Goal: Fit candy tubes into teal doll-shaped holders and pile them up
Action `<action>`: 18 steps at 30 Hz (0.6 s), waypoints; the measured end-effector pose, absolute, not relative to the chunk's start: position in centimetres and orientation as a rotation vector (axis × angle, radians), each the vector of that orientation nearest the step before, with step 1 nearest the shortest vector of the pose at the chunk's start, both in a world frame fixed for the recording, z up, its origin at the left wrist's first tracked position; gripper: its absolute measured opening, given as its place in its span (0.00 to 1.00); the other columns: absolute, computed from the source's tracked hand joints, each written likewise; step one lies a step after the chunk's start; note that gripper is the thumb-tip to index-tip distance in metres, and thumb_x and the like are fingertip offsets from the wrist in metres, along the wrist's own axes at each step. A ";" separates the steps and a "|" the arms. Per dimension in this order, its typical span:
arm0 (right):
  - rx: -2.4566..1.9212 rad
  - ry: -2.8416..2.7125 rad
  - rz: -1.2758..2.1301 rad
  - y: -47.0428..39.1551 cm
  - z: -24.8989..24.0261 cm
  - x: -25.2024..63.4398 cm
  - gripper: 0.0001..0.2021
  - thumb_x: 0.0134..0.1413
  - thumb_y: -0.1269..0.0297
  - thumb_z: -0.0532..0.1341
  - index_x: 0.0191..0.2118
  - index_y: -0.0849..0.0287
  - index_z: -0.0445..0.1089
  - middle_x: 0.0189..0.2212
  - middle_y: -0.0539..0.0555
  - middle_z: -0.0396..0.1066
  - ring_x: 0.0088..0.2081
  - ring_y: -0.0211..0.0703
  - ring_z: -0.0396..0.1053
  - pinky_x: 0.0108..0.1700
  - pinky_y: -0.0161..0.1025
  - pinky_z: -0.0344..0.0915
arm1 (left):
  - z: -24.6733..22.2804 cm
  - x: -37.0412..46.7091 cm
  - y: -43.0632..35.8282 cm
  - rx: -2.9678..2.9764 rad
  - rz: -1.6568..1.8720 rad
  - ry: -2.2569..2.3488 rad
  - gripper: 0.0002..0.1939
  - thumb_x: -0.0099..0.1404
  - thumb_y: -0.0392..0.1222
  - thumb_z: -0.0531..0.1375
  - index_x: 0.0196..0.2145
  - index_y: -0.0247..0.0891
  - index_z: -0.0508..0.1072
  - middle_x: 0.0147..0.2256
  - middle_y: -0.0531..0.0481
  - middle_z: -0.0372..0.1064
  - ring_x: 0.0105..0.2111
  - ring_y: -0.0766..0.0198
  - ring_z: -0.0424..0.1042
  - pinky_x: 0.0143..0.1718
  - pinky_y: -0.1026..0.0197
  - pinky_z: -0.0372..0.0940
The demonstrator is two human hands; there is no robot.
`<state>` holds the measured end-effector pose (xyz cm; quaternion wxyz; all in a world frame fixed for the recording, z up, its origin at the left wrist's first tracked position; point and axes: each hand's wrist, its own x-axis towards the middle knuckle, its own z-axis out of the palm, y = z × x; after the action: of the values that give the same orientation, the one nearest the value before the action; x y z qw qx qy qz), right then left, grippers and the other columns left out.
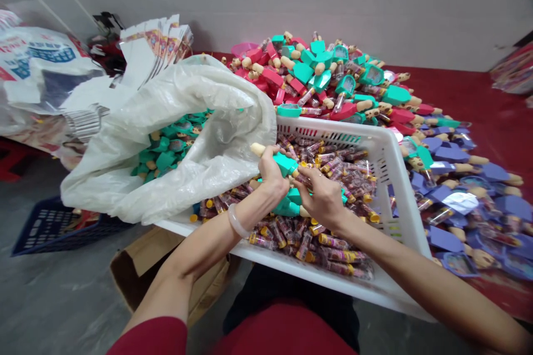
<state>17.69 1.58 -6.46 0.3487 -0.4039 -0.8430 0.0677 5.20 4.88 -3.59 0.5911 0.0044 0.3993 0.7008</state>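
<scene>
My left hand (273, 173), with a pale bangle at the wrist, is wrapped round a green toy piece (285, 164) with a cream rounded end. The fingers of my right hand (322, 195) are closed at the toy's other end, on what looks like a small clear tube. Both hands are above a white plastic basket (410, 211) full of clear tubes with yellow caps (341, 255). More green pieces (287, 206) lie on the tubes beneath my hands. At the basket's left, an open white sack (179, 194) holds similar green pieces (166, 158).
Behind the basket, red and green toys (320, 61) are heaped on a red surface (449, 86). Purple ones (449, 194) lie at the right. Printed cards (154, 44) stand behind the sack. A blue crate (41, 227) and a cardboard box (145, 260) are below.
</scene>
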 end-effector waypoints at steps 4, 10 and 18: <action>-1.218 -2.108 0.501 2.7 -5.7 17.5 0.14 0.57 0.58 0.58 0.46 0.58 0.69 0.38 0.57 0.76 0.36 0.48 0.74 0.38 0.40 0.67 | -3.0 5.2 5.0 0.045 1.683 0.945 0.06 0.53 0.39 0.55 0.20 0.37 0.62 0.19 0.54 0.63 0.19 0.68 0.65 0.26 0.64 0.60; -1.293 -2.112 1.491 4.9 -4.9 17.9 0.12 0.49 0.58 0.59 0.22 0.57 0.62 0.13 0.47 0.63 0.17 0.38 0.61 0.23 0.34 0.58 | -2.6 5.9 4.2 0.440 1.672 0.832 0.06 0.51 0.40 0.62 0.24 0.35 0.71 0.24 0.50 0.70 0.25 0.67 0.69 0.30 0.65 0.62; -1.713 -2.480 0.236 3.8 -3.9 17.2 0.08 0.57 0.69 0.54 0.38 0.62 0.71 0.33 0.61 0.76 0.35 0.49 0.74 0.32 0.35 0.59 | -2.8 6.3 5.0 0.077 1.691 0.860 0.07 0.53 0.38 0.57 0.21 0.36 0.63 0.18 0.55 0.63 0.20 0.69 0.65 0.29 0.64 0.63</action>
<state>17.20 3.82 -3.91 0.0591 -0.5655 -0.8190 0.0778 6.35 4.98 -2.84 0.5822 0.0330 0.3683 0.7241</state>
